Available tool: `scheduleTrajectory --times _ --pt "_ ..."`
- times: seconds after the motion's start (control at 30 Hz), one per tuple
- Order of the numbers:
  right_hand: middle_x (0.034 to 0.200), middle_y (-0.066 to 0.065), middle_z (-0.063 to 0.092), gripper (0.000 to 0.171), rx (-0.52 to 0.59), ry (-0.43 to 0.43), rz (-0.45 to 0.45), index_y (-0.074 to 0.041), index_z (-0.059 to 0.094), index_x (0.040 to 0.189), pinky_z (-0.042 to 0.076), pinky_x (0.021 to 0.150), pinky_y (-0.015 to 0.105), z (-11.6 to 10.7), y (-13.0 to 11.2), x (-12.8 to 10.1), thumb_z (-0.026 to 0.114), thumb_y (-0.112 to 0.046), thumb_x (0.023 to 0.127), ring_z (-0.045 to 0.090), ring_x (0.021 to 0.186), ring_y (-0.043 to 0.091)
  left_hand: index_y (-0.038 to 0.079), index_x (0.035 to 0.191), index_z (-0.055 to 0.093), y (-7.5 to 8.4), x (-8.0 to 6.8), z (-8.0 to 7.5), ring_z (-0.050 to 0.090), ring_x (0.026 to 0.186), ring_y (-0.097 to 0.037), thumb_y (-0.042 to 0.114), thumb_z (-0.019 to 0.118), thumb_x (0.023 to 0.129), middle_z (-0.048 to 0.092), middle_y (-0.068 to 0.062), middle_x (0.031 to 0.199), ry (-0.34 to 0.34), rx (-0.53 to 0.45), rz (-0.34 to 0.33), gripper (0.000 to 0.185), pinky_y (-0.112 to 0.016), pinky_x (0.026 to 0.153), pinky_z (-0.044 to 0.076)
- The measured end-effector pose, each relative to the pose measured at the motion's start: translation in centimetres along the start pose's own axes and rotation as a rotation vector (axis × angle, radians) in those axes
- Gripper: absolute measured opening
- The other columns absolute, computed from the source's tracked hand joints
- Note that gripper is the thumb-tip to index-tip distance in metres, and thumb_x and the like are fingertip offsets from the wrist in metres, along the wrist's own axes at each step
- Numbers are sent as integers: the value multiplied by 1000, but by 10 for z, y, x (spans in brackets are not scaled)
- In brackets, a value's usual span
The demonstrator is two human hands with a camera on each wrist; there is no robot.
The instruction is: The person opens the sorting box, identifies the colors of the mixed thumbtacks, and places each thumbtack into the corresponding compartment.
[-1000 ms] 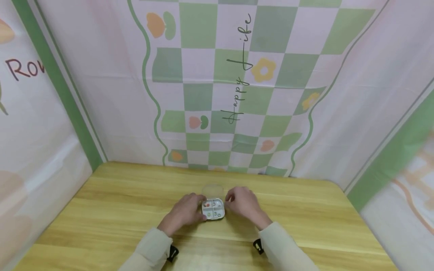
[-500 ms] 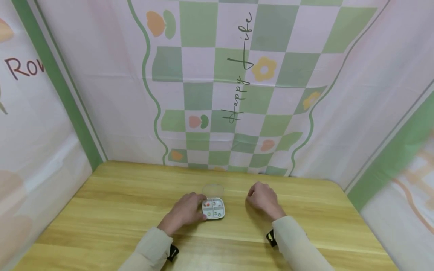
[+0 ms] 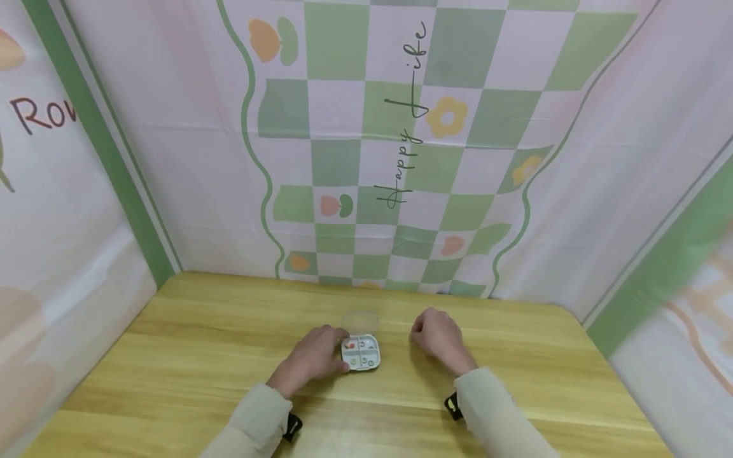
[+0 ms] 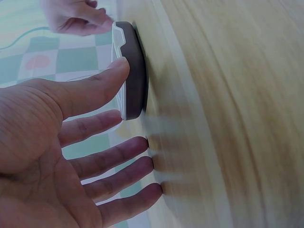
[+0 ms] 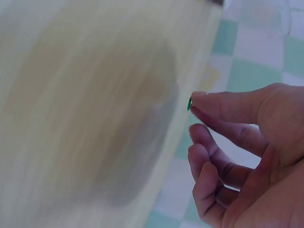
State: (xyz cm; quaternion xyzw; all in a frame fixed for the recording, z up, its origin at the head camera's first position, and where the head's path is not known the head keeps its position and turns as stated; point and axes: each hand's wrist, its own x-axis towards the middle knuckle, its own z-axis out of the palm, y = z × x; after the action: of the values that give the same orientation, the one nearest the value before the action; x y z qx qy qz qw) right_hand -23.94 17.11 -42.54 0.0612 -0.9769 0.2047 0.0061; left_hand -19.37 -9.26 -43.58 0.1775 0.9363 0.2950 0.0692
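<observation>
Right now I see the small white four-compartment pill box (image 3: 361,353) sitting on the pale wooden counter (image 3: 189,356), its clear hinged lid (image 3: 359,321) folded open behind it, with small coloured pieces in the compartments. My left hand (image 3: 312,358) rests against the box's left side; in the left wrist view the thumb lies along the box's dark edge (image 4: 133,71) while the other fingers (image 4: 121,159) are stretched out and relaxed on the counter, grasping nothing. My right hand (image 3: 438,337) is just to the right of the box, apart from it, and its thumb and forefinger pinch a tiny green bead (image 5: 189,103), the remaining fingers curled in. Behind the counter hangs a pink and green checked cloth backdrop (image 3: 401,159).
</observation>
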Motion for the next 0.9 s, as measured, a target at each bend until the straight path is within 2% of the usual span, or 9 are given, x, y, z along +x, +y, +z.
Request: scheduleTrajectory --times 0.2,0.37,0.57,0.73,0.9 --pt "77 -3 70 10 70 -12 -203 -14 76 76 54 71 39 13 -41 -10 81 -8 83 61 71 14 0 132 62 0 0 -1 58 98 -26 18 85 82 64 -13 114 2 -2 13 58 -46 88 51" --pt "76 -1 70 7 110 -70 -332 -9 77 78 53 64 33 23 -69 -17 80 -5 82 59 69 13 0 131 63 -1 0 -2 58 95 -25 18 85 84 65 -14 114 4 18 32 55 -44 82 52" --pt "74 -6 72 6 110 -108 -378 -11 80 78 47 64 31 35 -82 -19 82 -7 82 54 67 10 1 129 65 -1 1 -2 59 93 -23 20 85 84 67 -13 112 6 30 54 53 -43 80 53" --pt "74 -6 72 5 129 -121 -366 -11 79 79 49 64 29 38 -83 -20 83 -8 82 54 64 8 0 127 65 -1 1 -3 58 89 -21 18 86 82 67 -12 108 9 18 56 53 -41 76 53" --pt "76 -4 72 4 128 -103 -361 -10 80 81 49 65 31 37 -79 -19 83 -8 81 56 69 10 0 128 65 -2 1 -3 61 96 -26 19 86 83 67 -14 113 8 27 49 54 -45 82 54"
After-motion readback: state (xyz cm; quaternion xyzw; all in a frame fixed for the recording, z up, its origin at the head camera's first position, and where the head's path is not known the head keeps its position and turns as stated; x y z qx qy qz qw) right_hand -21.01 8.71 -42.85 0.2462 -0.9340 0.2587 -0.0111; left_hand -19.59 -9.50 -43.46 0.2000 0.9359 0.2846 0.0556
